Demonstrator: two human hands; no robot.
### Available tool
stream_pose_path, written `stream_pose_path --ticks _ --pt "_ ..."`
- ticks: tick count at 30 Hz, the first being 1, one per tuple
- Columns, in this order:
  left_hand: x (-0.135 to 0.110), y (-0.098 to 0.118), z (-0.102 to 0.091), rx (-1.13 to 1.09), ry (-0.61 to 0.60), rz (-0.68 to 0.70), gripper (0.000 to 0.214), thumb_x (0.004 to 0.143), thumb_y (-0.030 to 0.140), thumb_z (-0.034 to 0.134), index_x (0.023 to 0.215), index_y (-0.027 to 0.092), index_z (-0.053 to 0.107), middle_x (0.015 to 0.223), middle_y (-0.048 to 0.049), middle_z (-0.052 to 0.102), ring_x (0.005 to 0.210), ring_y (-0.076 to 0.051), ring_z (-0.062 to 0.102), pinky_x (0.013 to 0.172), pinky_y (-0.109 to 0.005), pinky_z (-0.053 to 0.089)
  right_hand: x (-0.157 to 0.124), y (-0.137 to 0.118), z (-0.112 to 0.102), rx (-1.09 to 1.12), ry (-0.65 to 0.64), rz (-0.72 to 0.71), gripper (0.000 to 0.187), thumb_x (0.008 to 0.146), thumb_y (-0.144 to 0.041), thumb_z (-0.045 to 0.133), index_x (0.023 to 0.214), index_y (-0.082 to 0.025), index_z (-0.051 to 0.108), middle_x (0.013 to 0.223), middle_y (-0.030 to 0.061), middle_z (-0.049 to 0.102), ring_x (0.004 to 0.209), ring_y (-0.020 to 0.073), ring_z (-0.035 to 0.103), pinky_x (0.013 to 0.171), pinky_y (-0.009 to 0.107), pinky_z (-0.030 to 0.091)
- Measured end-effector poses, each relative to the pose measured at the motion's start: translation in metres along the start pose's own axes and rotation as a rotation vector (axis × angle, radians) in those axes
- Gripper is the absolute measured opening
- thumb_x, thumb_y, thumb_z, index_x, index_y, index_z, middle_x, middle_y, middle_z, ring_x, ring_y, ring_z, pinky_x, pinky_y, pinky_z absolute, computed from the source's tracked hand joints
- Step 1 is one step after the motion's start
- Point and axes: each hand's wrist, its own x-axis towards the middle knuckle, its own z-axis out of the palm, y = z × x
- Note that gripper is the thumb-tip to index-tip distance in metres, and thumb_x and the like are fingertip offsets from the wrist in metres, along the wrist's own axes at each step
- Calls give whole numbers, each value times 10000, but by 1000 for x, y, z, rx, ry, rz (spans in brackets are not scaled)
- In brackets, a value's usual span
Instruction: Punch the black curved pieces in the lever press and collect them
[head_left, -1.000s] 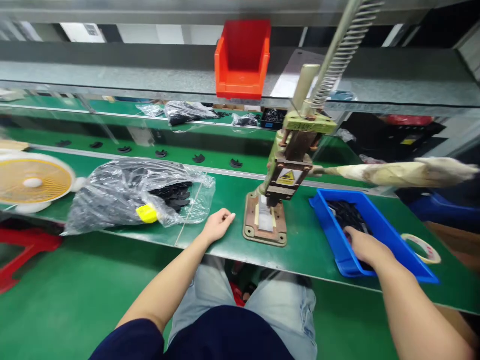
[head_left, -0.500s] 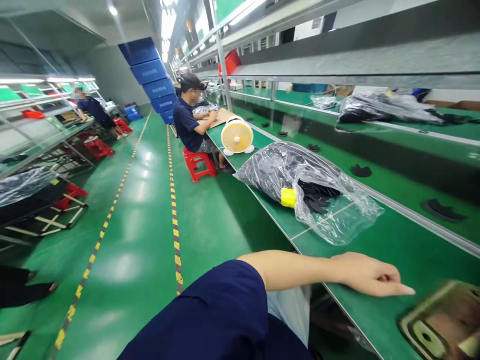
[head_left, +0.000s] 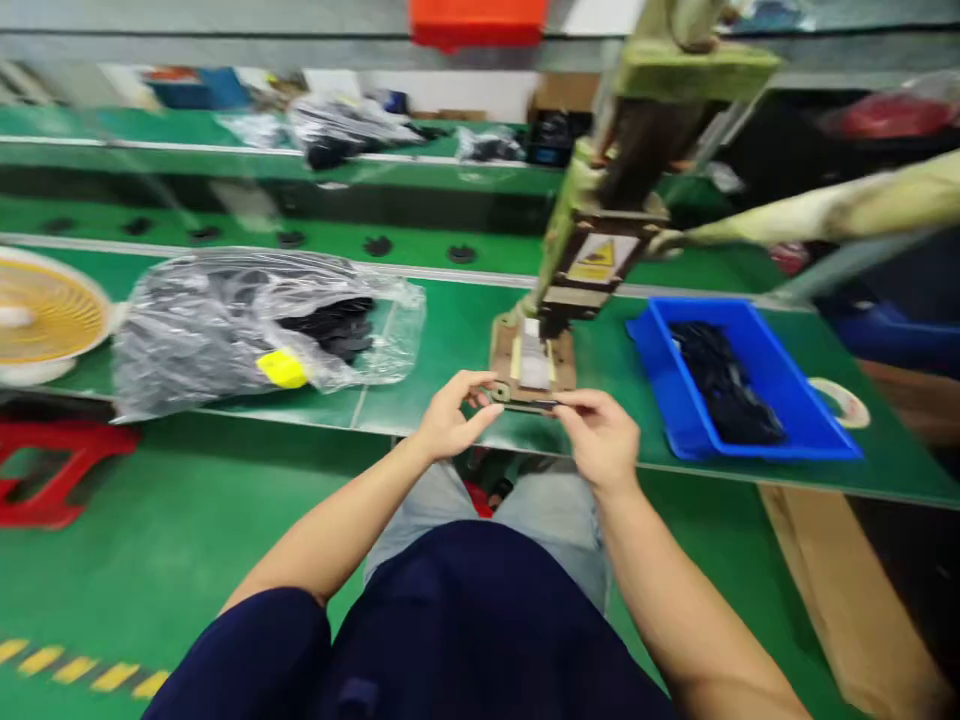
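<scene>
At the front of a hand press [head_left: 596, 240], both my hands meet over its brown base plate [head_left: 564, 372]. My right hand [head_left: 606, 440] pinches a small, thin black piece [head_left: 546, 404] between thumb and fingertips; its exact kind is too blurred to make out. To the left of the base, my left hand [head_left: 454, 418] has its thumb and forefinger apart, close to the base's left corner, with nothing visible between them. A pale metal block [head_left: 534, 362] sits in the middle of the base. Above it hangs the press head with a yellow warning label [head_left: 596, 257].
Left on the green bench lies a clear plastic bag [head_left: 210, 330] of black curved pieces. Beyond it stands a yellow-white fan [head_left: 45, 320]. To the right are a blue bin [head_left: 799, 385] with black parts and a tape roll [head_left: 844, 402]. The press's long lever [head_left: 825, 208] reaches right.
My view has swung right from the aisle and a seated co-worker to the press. My left hand, earlier resting on the bench, is now by the press base; my right hand has come into view.
</scene>
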Motion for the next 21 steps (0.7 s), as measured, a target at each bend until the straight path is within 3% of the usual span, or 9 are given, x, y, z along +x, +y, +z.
stream_pose_path --ticks 2,5,12,21 --pt "-11 10 10 -28 -64 42 441 952 364 743 1363 216 679 1180 -110 736 912 -178 690 893 -339 577 -14 2 -5 26 49 56 367 945 -563 697 1078 -221 718 1038 58 751 922 178 712 853 385 651" --pt "-23 25 23 -20 -79 61 346 956 385 741 1263 226 739 1040 -77 751 876 -179 696 854 -339 588 -18 3 6 101 41 97 353 894 -594 746 967 -249 729 907 41 760 804 182 710 786 383 648" --pt "-26 32 30 -11 -32 104 169 971 311 742 1102 211 777 949 -55 764 824 -158 702 803 -301 573 -22 4 11 212 -11 165 376 866 -619 766 944 -254 725 850 30 760 759 177 709 748 375 640" --pt "-28 28 34 -18 -38 20 173 968 337 745 1073 204 779 917 -48 773 805 -156 720 791 -293 596 -24 16 11 240 -41 217 411 864 -653 753 943 -253 708 805 22 742 727 170 696 709 356 636"
